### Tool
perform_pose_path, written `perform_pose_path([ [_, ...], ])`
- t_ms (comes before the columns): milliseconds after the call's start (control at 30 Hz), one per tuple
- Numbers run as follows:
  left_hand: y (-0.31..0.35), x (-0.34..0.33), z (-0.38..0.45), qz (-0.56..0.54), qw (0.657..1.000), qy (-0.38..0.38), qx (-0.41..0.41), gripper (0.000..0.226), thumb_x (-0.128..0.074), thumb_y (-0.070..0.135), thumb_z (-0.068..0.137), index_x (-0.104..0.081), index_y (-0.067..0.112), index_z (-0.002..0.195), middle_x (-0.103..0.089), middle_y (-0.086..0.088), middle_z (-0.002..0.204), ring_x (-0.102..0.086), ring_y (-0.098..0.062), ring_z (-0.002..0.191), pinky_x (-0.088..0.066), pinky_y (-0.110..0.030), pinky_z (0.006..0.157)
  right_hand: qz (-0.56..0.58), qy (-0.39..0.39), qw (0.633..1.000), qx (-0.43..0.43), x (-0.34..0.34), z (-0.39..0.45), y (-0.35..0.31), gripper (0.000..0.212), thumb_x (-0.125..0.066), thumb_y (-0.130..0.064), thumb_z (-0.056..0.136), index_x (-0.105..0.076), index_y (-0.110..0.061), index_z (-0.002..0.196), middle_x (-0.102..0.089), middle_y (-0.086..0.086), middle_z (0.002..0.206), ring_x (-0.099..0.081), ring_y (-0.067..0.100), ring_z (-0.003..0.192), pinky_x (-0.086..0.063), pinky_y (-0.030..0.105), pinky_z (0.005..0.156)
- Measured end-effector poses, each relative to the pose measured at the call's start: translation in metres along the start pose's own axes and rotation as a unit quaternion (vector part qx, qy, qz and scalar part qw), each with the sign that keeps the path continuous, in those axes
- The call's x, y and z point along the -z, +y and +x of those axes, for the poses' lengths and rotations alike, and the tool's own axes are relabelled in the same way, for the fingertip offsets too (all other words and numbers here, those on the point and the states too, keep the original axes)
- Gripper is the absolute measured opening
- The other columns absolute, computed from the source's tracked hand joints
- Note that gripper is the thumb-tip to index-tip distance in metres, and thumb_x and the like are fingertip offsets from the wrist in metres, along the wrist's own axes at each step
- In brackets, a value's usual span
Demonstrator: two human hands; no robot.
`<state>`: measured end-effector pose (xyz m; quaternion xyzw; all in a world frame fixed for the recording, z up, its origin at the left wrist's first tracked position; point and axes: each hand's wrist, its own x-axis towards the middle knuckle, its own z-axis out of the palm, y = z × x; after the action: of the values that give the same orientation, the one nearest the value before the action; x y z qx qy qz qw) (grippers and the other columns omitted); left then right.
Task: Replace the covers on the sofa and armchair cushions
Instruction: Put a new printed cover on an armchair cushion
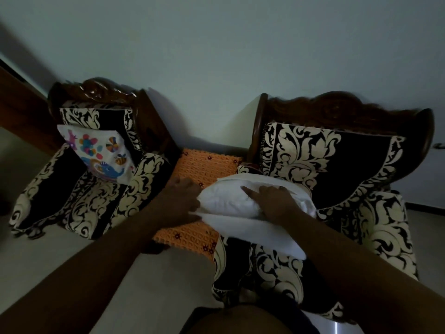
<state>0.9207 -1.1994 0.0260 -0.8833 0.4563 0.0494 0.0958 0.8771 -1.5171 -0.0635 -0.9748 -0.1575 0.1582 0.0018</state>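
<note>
A plain white cushion (228,201) lies on the left arm of the right armchair (337,160), half inside a white cover (260,235) that spreads toward me. My left hand (183,201) grips the cover's edge at the cushion's left end. My right hand (272,198) presses flat on top of the cushion, fingers spread. On the left armchair (96,203) leans a white cushion with colourful animal prints (101,155).
Both armchairs have carved dark wooden frames and black-and-cream floral slipcovers. Between them stands a small table under an orange crocheted mat (204,165). A pale wall (216,56) is behind; light floor (144,273) lies in front.
</note>
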Motion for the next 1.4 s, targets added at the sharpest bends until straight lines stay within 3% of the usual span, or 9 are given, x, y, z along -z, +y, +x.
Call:
perform_pose_path([
  [100, -0.017, 0.019, 0.006, -0.257, 0.956, 0.128, 0.061, 0.035, -0.073, 0.041, 0.084, -0.045, 0.037, 0.064, -0.045, 0.024, 0.085, -0.052, -0.010, 0.081, -0.041, -0.033, 0.072, 0.006, -0.039, 0.999, 0.029, 0.002, 0.008, -0.002, 0.082, -0.045, -0.059, 0.096, 0.009, -0.046, 0.157, -0.039, 0.014, 0.152, -0.044, 0.034, 0.136, -0.034, 0.053, 0.107],
  [267, -0.006, 0.040, 0.019, -0.490, 0.820, 0.138, 0.260, 0.034, -0.063, 0.012, 0.098, -0.045, 0.017, 0.069, -0.045, 0.011, 0.064, -0.046, 0.000, 0.059, -0.034, -0.019, 0.057, 0.028, -0.034, 0.995, 0.084, 0.021, 0.024, -0.016, 0.071, -0.045, -0.052, 0.100, -0.009, -0.037, 0.160, -0.043, 0.016, 0.147, -0.049, 0.035, 0.130, -0.038, 0.047, 0.105],
  [367, -0.029, 0.034, 0.022, -0.393, 0.871, 0.085, 0.283, 0.033, -0.062, 0.041, 0.098, -0.047, 0.023, 0.074, -0.047, 0.009, 0.067, -0.046, -0.002, 0.062, -0.036, -0.025, 0.057, 0.073, -0.061, 0.990, 0.103, 0.030, 0.028, -0.028, 0.050, -0.047, -0.038, 0.105, -0.041, -0.014, 0.148, -0.050, 0.016, 0.138, -0.050, 0.032, 0.127, -0.041, 0.042, 0.101],
  [467, -0.049, 0.015, 0.018, -0.300, 0.927, -0.050, 0.217, 0.042, -0.043, 0.068, 0.092, -0.048, 0.032, 0.071, -0.049, 0.010, 0.070, -0.049, -0.004, 0.067, -0.034, -0.032, 0.063, 0.172, -0.110, 0.971, 0.121, 0.017, 0.019, -0.022, 0.044, -0.053, -0.032, 0.101, -0.049, -0.026, 0.145, -0.049, 0.003, 0.131, -0.049, 0.024, 0.119, -0.043, 0.038, 0.096],
  [567, -0.071, -0.007, 0.017, -0.317, 0.920, -0.056, 0.223, 0.051, -0.053, 0.050, 0.100, -0.049, 0.015, 0.064, -0.048, -0.003, 0.065, -0.050, -0.016, 0.065, -0.033, -0.035, 0.062, 0.335, -0.186, 0.922, 0.053, 0.022, -0.001, -0.007, 0.036, -0.056, -0.046, 0.100, -0.061, -0.039, 0.135, -0.057, -0.007, 0.132, -0.056, 0.011, 0.114, -0.048, 0.033, 0.101],
  [733, -0.103, -0.025, 0.027, -0.442, 0.865, -0.005, 0.237, 0.043, -0.056, 0.037, 0.101, -0.047, 0.018, 0.064, -0.045, 0.000, 0.064, -0.048, -0.013, 0.062, -0.032, -0.032, 0.060, 0.423, -0.126, 0.897, 0.010, 0.026, -0.032, -0.022, 0.044, -0.062, -0.062, 0.088, -0.065, -0.041, 0.127, -0.053, -0.024, 0.121, -0.047, -0.004, 0.118, -0.037, 0.020, 0.109],
  [867, -0.110, -0.032, 0.048, -0.507, 0.829, 0.032, 0.233, 0.037, -0.049, 0.035, 0.106, -0.055, 0.008, 0.081, -0.051, -0.003, 0.077, -0.050, -0.014, 0.073, -0.035, -0.033, 0.065, 0.408, -0.088, 0.908, -0.034, 0.033, -0.014, -0.053, 0.047, -0.067, -0.056, 0.089, -0.063, -0.037, 0.132, -0.048, -0.003, 0.131, -0.042, 0.010, 0.122, -0.035, 0.026, 0.107],
  [1200, -0.127, -0.040, 0.079, -0.464, 0.855, 0.046, 0.227, 0.036, -0.047, 0.041, 0.105, -0.058, 0.011, 0.087, -0.059, -0.006, 0.088, -0.058, -0.024, 0.087, -0.036, -0.034, 0.072, 0.488, -0.062, 0.866, -0.092, 0.047, 0.008, -0.052, 0.016, -0.063, -0.030, 0.099, -0.071, -0.016, 0.101, -0.061, 0.000, 0.103, -0.053, -0.009, 0.081, -0.039, 0.005, 0.071],
  [1400, -0.134, -0.043, 0.068, -0.429, 0.881, 0.033, 0.197, 0.044, -0.050, 0.039, 0.104, -0.053, 0.007, 0.074, -0.053, -0.012, 0.072, -0.056, -0.030, 0.073, -0.042, -0.043, 0.068, 0.745, 0.034, 0.651, -0.139, 0.051, -0.002, -0.058, 0.019, -0.059, -0.028, 0.099, -0.062, -0.012, 0.090, -0.057, 0.005, 0.078, -0.053, 0.020, 0.074, -0.043, 0.024, 0.065],
])
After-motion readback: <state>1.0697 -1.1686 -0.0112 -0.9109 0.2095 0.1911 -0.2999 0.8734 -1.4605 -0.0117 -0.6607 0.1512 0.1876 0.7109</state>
